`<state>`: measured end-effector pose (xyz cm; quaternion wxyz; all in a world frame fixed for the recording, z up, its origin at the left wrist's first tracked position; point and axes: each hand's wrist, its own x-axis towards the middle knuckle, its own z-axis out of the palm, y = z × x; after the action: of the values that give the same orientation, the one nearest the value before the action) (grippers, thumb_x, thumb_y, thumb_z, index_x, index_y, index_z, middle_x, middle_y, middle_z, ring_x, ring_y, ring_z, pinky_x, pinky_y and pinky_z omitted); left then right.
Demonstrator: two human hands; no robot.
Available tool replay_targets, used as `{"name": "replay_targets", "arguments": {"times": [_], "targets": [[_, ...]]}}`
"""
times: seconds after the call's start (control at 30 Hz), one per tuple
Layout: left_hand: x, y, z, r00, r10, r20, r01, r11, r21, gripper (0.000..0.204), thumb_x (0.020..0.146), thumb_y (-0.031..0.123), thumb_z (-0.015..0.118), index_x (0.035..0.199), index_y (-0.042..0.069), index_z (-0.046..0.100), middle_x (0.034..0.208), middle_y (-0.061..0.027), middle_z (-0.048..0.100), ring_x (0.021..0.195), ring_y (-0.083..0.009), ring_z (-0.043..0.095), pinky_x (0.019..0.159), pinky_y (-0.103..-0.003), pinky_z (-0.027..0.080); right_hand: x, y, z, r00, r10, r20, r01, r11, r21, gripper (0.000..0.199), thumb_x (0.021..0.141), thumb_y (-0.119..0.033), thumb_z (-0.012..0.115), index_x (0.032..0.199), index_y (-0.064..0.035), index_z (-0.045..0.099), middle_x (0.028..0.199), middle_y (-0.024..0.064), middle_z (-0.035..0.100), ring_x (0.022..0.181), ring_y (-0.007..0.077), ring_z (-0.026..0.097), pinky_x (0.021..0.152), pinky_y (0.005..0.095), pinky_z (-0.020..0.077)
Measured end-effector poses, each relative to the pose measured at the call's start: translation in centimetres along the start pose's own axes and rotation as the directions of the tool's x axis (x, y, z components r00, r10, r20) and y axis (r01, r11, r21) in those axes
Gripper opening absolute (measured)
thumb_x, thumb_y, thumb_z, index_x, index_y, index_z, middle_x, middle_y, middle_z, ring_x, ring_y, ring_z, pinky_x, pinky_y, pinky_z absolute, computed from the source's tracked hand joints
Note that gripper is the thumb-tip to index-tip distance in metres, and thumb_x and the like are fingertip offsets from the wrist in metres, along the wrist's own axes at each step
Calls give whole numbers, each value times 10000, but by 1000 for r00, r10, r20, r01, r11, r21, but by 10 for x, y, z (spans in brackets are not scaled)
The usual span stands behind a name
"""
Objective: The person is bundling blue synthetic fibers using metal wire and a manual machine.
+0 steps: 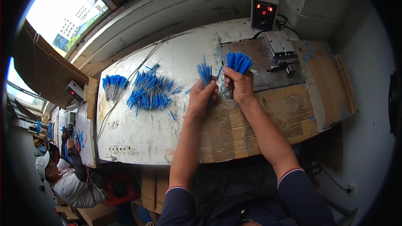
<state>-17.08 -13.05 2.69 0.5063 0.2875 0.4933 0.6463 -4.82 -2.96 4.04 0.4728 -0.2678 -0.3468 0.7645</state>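
Observation:
My right hand (pixel 240 84) is closed around a thick bundle of thin sticks (pixel 239 61), their bright blue ends fanned out above the fist. Close by on the left, my left hand (pixel 202 95) grips a smaller, looser bunch of the same blue-ended sticks (pixel 204 71). Between the two hands, one or two single sticks poke out; which hand has them, I cannot tell. A tangled heap of blue-ended sticks with thin greyish shafts (pixel 149 88) lies on the worktable (pixel 138 136) to the left. Beyond it rests a neater bunch (pixel 114 86), blue ends pointing away.
A metal clamp-like device (pixel 279 47) sits on a dark plate at the far right, before a box with a red-lit display (pixel 264 11). Cardboard (pixel 259 121) covers the near right tabletop. A cable (pixel 134 73) crosses the left side. Another person (pixel 73 184) sits at lower left.

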Motion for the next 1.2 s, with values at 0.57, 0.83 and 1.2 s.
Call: {"name": "replay_targets", "arguments": {"times": [0.57,0.83,1.2], "targets": [[-2,1,-1,998,-5,59,5,1000,8,328,1019,206,644,1276,15,573,841,-21,624,684,-104,582,622,-247,474,10,-7,-11,986,-126,-106,130,991,32,124,841,-76,788,865,-25,677,772,71,671,580,119,589,517,273,477],[4,-5,-11,999,12,38,-11,999,-43,327,1024,190,632,1304,32,571,847,-25,639,685,-98,572,643,-241,477,22,-18,-22,955,-156,-254,195,971,137,103,857,-65,766,842,-26,672,756,75,677,556,130,584,489,285,471],[13,-20,-2,984,102,-150,-145,936,-320,319,1009,136,659,1274,0,546,950,-44,623,762,-110,570,719,-284,507,2,4,0,975,-108,-192,139,978,157,103,888,-87,752,905,-14,682,836,117,725,618,138,621,547,292,499]]}}
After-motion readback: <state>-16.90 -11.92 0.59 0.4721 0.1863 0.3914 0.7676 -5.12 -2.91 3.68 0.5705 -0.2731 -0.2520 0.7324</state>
